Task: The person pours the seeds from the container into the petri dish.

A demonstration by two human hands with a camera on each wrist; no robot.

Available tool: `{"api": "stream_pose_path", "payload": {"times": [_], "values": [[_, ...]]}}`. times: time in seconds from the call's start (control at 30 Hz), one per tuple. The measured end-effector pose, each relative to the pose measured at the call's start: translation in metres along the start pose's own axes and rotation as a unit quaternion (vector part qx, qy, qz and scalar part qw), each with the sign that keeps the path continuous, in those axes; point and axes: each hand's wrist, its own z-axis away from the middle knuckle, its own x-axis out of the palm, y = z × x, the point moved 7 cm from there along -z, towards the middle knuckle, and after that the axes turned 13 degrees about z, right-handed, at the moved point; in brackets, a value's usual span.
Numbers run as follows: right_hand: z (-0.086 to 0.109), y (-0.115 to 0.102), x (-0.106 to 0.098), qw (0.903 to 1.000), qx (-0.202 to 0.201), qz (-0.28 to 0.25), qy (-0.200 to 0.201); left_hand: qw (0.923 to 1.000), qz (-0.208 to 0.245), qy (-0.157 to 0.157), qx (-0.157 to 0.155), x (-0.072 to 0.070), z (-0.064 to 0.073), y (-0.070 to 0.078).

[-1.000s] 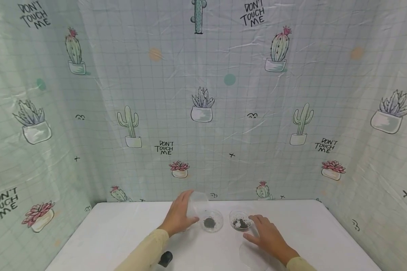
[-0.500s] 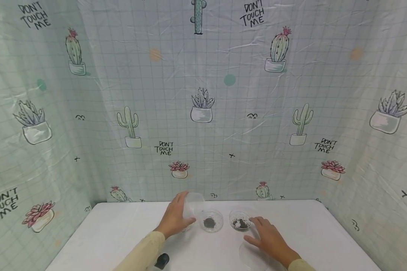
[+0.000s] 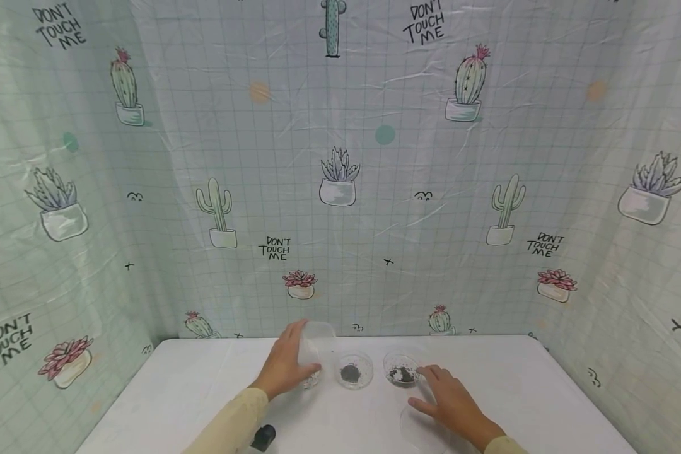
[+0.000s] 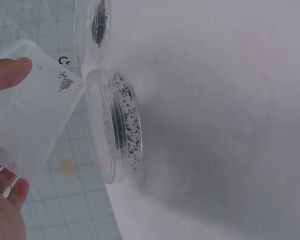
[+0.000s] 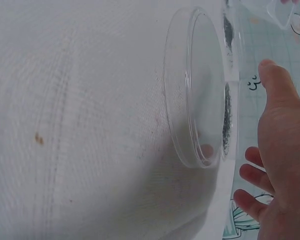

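Observation:
My left hand (image 3: pixel 284 362) grips a translucent plastic container (image 3: pixel 320 338), thumb on one side and fingers on the other. The container is tilted, its lower corner close to the rim of a clear petri dish (image 4: pixel 115 130) holding dark granules. A small cluster of dark granules (image 4: pixel 65 81) shows on the container's wall. From the head, my left hand partly covers that leftmost dish. Beside it stand a middle petri dish (image 3: pixel 362 379) and a right petri dish (image 3: pixel 396 360), both with dark material. My right hand (image 3: pixel 448 397) holds nothing, its fingertips right at the right dish's rim.
A clear, shallow round dish or lid (image 3: pixel 422 432) lies on the white table (image 3: pixel 335 422) below my right hand. A black object (image 3: pixel 263 436) sits beside my left sleeve. A cactus-print curtain (image 3: pixel 340 252) surrounds the table's back and sides.
My left hand has moved left with the tilted container, from beside the middle dish to over the leftmost one. The black object shifts left along with the arm. My right hand stays nearly still.

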Motion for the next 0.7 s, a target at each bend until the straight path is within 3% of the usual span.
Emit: {"api": "stream_pose_path", "payload": {"times": [0.37,0.7], "values": [[0.002,-0.002,0.000,0.9998,-0.020,0.004,0.003,0.9997,0.001,0.005,-0.023,-0.012,0.004,-0.010],[0.005,-0.003,0.000,0.9994,-0.032,-0.005,-0.011,0.9997,0.001,0.018,-0.015,-0.021,0.004,-0.015]]}}
